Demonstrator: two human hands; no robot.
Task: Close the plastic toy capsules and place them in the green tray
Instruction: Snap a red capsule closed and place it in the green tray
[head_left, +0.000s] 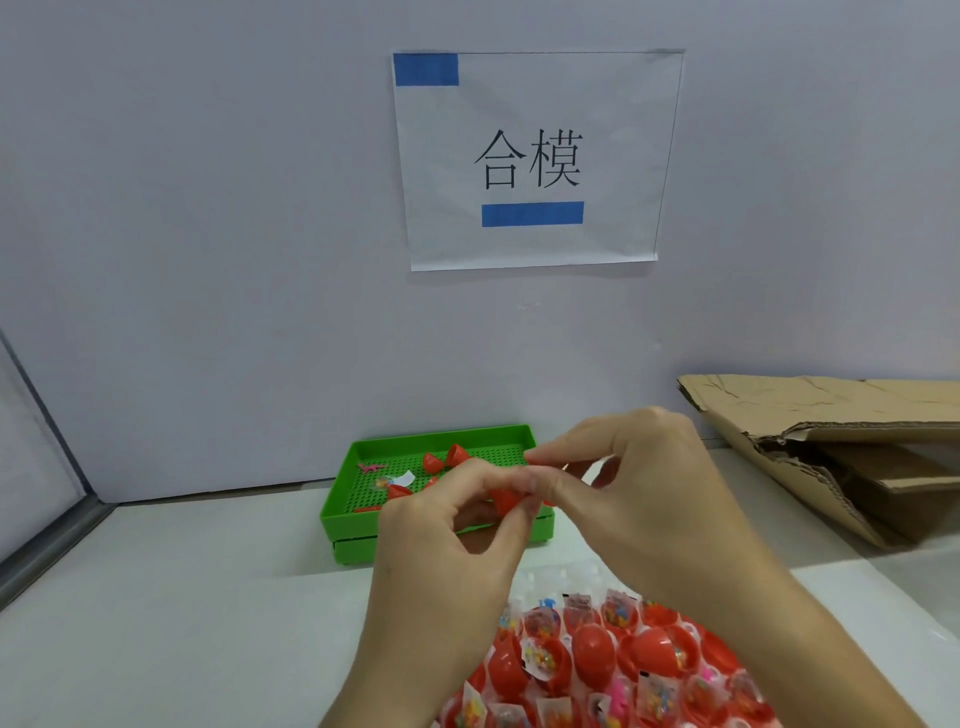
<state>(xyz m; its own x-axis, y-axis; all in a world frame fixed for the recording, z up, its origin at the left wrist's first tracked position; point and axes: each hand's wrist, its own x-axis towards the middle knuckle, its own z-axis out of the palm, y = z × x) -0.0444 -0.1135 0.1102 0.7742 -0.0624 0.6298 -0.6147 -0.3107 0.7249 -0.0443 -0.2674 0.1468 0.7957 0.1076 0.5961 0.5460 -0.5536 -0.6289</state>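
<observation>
Both hands meet above the front edge of the green tray (343, 499). My left hand (457, 530) and my right hand (639, 483) pinch the same small red capsule (506, 501) between fingertips; most of it is hidden by fingers. Inside the tray lie red capsule pieces (441, 460), a pink toy figure (370, 467) and a small clear packet (387, 482). Close to me at the bottom sits a holder (597, 670) packed with several red capsule halves holding toy packets.
A torn, flattened cardboard box (841, 447) lies at the right against the wall. A paper sign (535, 156) is taped to the wall behind the tray. A metal frame edge (57, 535) runs along the left side of the white table.
</observation>
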